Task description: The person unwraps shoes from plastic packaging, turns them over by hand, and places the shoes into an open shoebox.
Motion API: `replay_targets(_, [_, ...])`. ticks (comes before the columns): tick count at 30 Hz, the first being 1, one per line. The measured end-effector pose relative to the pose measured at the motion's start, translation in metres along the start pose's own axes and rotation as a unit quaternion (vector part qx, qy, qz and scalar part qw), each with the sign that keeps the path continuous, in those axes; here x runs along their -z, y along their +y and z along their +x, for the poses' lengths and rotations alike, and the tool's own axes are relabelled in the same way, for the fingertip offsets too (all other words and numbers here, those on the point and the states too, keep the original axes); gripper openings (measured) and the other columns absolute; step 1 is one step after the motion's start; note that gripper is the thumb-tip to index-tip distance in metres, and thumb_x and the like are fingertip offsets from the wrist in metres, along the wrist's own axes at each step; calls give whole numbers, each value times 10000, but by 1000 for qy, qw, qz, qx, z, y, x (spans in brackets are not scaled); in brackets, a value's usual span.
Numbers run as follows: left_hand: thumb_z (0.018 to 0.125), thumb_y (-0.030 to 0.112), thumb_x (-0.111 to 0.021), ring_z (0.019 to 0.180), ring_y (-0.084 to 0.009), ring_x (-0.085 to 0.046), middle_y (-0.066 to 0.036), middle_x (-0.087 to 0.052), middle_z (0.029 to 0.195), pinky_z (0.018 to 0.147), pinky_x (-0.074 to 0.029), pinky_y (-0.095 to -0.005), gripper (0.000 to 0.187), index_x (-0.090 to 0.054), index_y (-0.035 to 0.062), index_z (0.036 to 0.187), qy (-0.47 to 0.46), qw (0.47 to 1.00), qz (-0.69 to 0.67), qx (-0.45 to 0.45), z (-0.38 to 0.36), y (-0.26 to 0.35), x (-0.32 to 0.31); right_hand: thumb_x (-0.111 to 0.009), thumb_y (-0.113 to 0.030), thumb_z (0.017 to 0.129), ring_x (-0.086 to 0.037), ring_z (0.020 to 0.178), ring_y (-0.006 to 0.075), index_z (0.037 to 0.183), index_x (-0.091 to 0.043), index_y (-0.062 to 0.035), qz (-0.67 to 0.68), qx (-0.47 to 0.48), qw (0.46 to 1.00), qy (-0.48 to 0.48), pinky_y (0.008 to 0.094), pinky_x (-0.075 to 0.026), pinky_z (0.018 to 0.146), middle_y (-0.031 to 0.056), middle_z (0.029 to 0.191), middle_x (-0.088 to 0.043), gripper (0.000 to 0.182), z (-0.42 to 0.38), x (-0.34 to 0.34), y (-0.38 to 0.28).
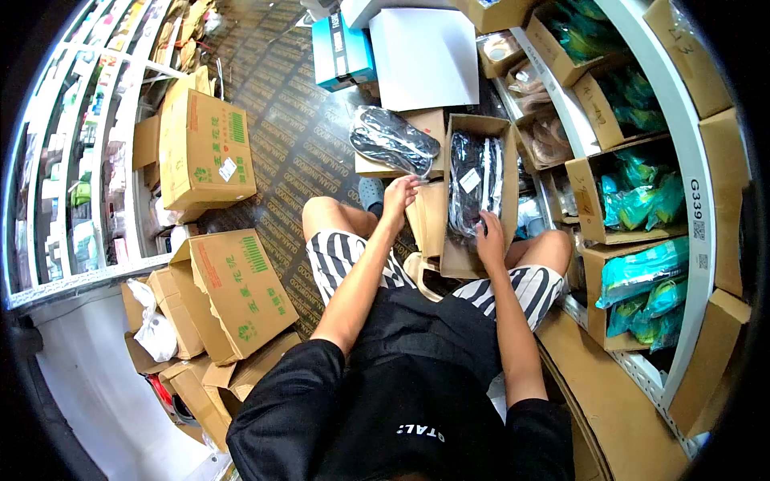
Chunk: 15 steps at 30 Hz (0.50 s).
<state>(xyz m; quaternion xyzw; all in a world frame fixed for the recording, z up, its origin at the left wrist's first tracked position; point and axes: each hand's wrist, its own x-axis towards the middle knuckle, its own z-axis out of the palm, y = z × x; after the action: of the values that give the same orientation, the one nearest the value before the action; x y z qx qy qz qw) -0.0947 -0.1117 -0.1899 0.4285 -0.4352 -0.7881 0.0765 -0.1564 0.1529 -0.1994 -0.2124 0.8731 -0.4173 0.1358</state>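
My left hand [399,197] is just below a clear-bagged pair of black slippers [393,143], its fingers loosely bent and slightly apart, fingertips near the bag's lower end. The pair lies on a cardboard surface [432,122]. My right hand [491,243] is at the near end of a long open carton [464,264], its fingers curled around a small dark thing I cannot make out. Black footwear in clear bags [475,178], with a white label on top, fills the carton. Between my hands a cardboard flap [426,216] hangs toward my lap.
On the right, a metal rack [696,184] holds cartons of teal-bagged goods [642,188]. Brown cartons [207,152] stand on the patterned floor [289,112] to the left, beside white shelving [96,276]. A blue box [343,52] and a white panel [425,60] are ahead.
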Motion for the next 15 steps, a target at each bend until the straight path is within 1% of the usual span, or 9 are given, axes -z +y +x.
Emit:
replay_targets(4, [959,260,-506,722,-87,-582,6,-656,961,634,-480,-228,260,-595,101,1144,24,993,16,111,53,-9,20,-544,-91,921,-433,1296,333,1238,-563,-3,10,-7,1000,-16,402,-318,1095,162,1321,-540,330,-1,4,-1])
replay_targets(5, [930,280,-544,703,-91,-557,11,-635,902,623,-466,-235,261,-603,105,1115,54,992,44,105,69,-12,24,-544,-91,921,-433,1296,333,1238,-563,-3,8,-7,1000,-18,402,-318,1095,162,1321,-540,330,-1,5,-2])
replay_targets(7, [873,275,-585,597,-105,-502,10,-592,769,536,-446,-251,243,-637,59,973,126,987,84,54,85,-7,22,-551,-65,896,-455,1269,354,1206,-576,-2,6,2,1000,-6,415,-332,1087,179,1297,-553,317,-1,5,-4])
replay_targets(8, [851,261,-593,596,-115,-500,20,-552,728,487,-417,-276,227,-635,46,912,133,984,111,34,105,-10,31,-551,-65,896,-455,1269,354,1206,-576,-2,3,2,1000,-8,415,-332,1087,179,1297,-553,317,-2,5,-4])
replay_targets(9, [834,254,-603,642,-201,-577,-23,-577,704,558,-469,-347,232,-627,37,914,193,968,160,-15,100,3,21,-550,-61,897,-453,1273,351,1210,-574,-4,5,3,1000,-11,414,-331,1088,175,1301,-551,319,-1,5,-3])
replay_targets(11, [811,278,-632,808,-320,-629,-115,-633,832,721,-498,-418,297,-617,31,975,326,903,262,-100,155,-25,42,-549,-57,897,-451,1277,348,1213,-571,-6,3,2,1000,-19,413,-329,1089,170,1305,-549,321,-2,7,-1])
replay_targets(12, [811,278,-632,808,-320,-629,-115,-633,832,721,-498,-418,297,-617,31,975,327,903,261,-96,150,-16,38,-548,-60,901,-452,1281,339,1205,-578,-6,10,1,1000,-20,407,-328,1090,166,1303,-554,311,-3,7,-2])
replay_targets(14, [789,320,-662,979,-393,-599,-200,-622,1031,872,-463,-468,380,-599,49,1047,362,844,382,-105,129,23,13,-547,-63,905,-452,1284,330,1198,-586,-5,16,-2,1000,-22,401,-327,1091,162,1301,-558,301,1,9,0])
replay_targets(15, [789,320,-662,979,-393,-599,-200,-622,1031,872,-463,-468,380,-599,49,1047,362,844,382,-102,126,32,7,-543,-68,910,-458,1284,320,1185,-595,-3,41,-25,999,-19,394,-327,1090,158,1295,-565,288,2,9,1])
